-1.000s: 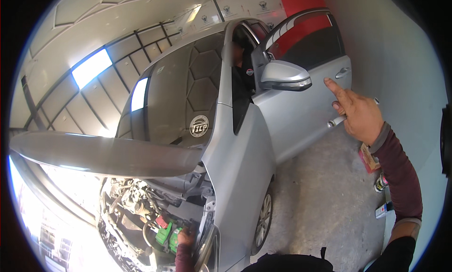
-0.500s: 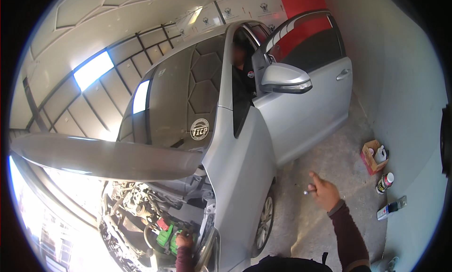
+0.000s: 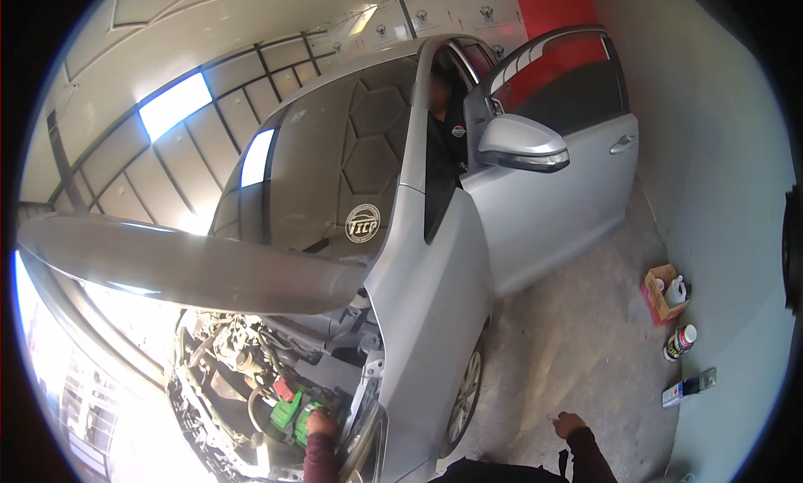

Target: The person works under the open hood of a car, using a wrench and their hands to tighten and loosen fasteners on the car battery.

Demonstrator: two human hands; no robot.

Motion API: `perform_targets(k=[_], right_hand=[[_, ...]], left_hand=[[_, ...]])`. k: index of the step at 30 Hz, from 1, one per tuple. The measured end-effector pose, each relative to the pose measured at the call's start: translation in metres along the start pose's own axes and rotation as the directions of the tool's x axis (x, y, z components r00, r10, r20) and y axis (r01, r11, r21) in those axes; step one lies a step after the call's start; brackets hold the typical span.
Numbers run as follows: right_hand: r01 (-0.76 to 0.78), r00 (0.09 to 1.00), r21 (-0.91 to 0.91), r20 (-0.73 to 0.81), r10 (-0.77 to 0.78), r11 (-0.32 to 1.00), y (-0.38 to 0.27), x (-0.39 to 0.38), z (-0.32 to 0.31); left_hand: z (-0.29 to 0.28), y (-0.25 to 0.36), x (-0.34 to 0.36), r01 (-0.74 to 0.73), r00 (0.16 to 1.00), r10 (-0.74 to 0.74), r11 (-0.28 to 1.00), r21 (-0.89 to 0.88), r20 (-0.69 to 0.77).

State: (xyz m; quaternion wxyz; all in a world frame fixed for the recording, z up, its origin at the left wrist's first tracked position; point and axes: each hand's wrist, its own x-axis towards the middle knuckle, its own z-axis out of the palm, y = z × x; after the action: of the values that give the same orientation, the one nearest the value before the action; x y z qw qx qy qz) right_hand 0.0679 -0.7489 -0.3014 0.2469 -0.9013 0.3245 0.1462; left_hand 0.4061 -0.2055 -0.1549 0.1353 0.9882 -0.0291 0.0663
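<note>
My left hand (image 3: pixel 320 420) is at the green car battery (image 3: pixel 288 409) in the engine bay, its fingers curled over the near side of the top. A red terminal cover (image 3: pixel 284 389) sits at the battery's far end. Low over the floor, to the right of the front wheel, my right hand (image 3: pixel 570 424) is closed. A small metal piece (image 3: pixel 551 417), like the end of a slim tool, sticks out of it to the left; most of it is hidden in the fingers.
The silver car's raised hood (image 3: pixel 192 265) spans above the engine bay. Its front door (image 3: pixel 569 190) is swung wide, and a person (image 3: pixel 447 123) sits inside. Along the right wall stand a cardboard box (image 3: pixel 667 295) with bottles, a black bottle (image 3: pixel 680 342) and a rectangular can (image 3: pixel 682 389).
My right hand has dropped down and toward me; its stretched-out index finger has drawn in. My left hand stays at the battery. The whole view has shifted slightly.
</note>
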Motion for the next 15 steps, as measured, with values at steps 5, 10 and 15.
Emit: perform_targets(k=[5,10,15], right_hand=[[0.065,0.985,-0.094,0.164,-0.049,0.994,0.054,0.000,0.072],[-0.161,0.927,-0.032,0.339,0.162,0.987,0.076,-0.010,0.102],[-0.037,0.944,-0.117,0.322,0.073,0.992,0.111,-0.001,0.129]], left_hand=[[0.007,-0.006,0.002,0.043,0.999,-0.044,0.999,-0.010,-0.006],[0.000,-0.006,-0.002,0.024,1.000,-0.024,1.000,0.015,0.006],[0.002,0.000,0.001,0.048,0.999,-0.048,0.999,0.007,0.007]])
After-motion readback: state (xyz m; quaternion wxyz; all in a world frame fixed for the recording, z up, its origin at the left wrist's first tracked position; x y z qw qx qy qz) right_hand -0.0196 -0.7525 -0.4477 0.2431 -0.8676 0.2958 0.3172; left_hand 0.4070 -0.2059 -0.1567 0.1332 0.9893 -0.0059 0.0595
